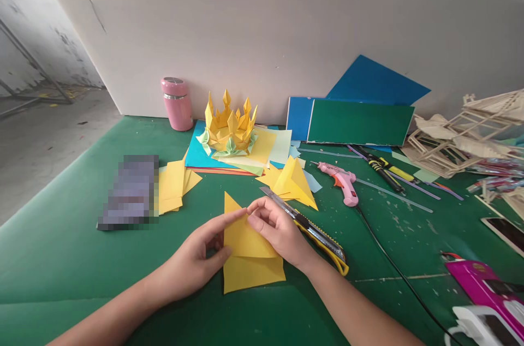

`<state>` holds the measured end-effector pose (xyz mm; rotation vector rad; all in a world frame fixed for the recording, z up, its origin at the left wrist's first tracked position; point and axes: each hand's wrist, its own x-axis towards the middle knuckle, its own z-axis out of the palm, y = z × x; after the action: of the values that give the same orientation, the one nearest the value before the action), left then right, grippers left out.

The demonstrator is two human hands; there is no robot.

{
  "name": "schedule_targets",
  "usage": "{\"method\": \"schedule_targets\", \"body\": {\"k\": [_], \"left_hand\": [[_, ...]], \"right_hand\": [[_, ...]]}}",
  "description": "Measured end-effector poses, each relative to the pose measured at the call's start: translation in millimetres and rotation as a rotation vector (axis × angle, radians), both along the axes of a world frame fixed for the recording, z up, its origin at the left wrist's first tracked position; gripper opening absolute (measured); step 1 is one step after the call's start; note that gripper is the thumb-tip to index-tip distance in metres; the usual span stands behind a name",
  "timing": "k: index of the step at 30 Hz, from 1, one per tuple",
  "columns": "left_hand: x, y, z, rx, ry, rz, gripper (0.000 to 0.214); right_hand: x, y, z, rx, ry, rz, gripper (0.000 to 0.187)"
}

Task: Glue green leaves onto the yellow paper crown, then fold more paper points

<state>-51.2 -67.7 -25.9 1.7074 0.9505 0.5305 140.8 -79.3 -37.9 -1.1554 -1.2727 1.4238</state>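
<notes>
Between my hands, just above the green table, is a sheet of yellow paper (254, 275), partly folded, with a pointed corner sticking up at its top left. My left hand (207, 250) holds its left side, thumb at the edge and index finger stretched across the front. With curled fingers and thumb, my right hand (276, 226) pinches the sloping right edge; the fingertips of both hands nearly meet there. Right beside the right hand lies a yellow utility knife (323, 237), blade out. Folded yellow paper pieces (295, 182) rest behind it.
A yellow paper crown (230, 130) stands on coloured sheets near a pink flask (177, 105). Yellow slips (172, 185) lie by a blurred dark object (131, 193). At right are a pink glue gun (341, 182) with its cord, a stick model (450, 138) and a magenta box (475, 283).
</notes>
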Motion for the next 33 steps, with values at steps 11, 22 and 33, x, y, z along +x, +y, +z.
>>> {"method": "schedule_targets", "body": {"k": [11,22,33], "left_hand": [[5,2,-1.1,-0.251,-0.279,0.049,0.043],[10,1,5.4,-0.410,-0.435,0.300,0.045],[-2,19,10.7,-0.312,-0.477,0.604,0.057]], "right_hand": [[4,-11,3.9,-0.064,-0.148,0.067,0.045],[10,-6,7.8,-0.065,-0.151,0.124,0.047],[15,-8,6.0,0.020,-0.164,0.168,0.044]]}}
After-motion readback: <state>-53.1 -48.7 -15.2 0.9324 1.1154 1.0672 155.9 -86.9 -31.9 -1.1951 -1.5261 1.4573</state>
